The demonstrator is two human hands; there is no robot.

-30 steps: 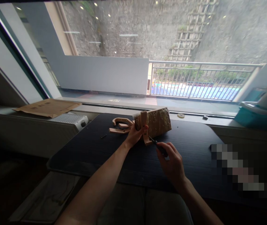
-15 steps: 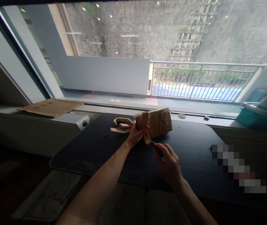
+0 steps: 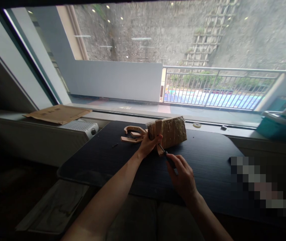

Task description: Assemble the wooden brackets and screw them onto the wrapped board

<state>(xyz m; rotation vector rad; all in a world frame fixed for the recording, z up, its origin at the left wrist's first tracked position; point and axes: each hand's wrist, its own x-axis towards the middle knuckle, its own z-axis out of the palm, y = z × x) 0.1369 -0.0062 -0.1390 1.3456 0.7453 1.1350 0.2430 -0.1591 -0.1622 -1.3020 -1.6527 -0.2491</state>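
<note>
Hardly anything has shifted in the last second: on the dark table (image 3: 100, 157), just right of the loose curved parts (image 3: 132, 134), the left hand (image 3: 148, 146) stays clamped round the upright wooden piece (image 3: 158, 127). The screwdriver (image 3: 167, 156) keeps its tip at the piece's foot, with the right hand (image 3: 183, 175) closed round its handle, so the same work goes on.

My bench (image 3: 102, 157) is black with fine grain lines. The wooden piece (image 3: 158, 128) is pale tan, the packet (image 3: 175, 132) golden-brown and speckled, the screwdriver (image 3: 167, 155) black.
</note>
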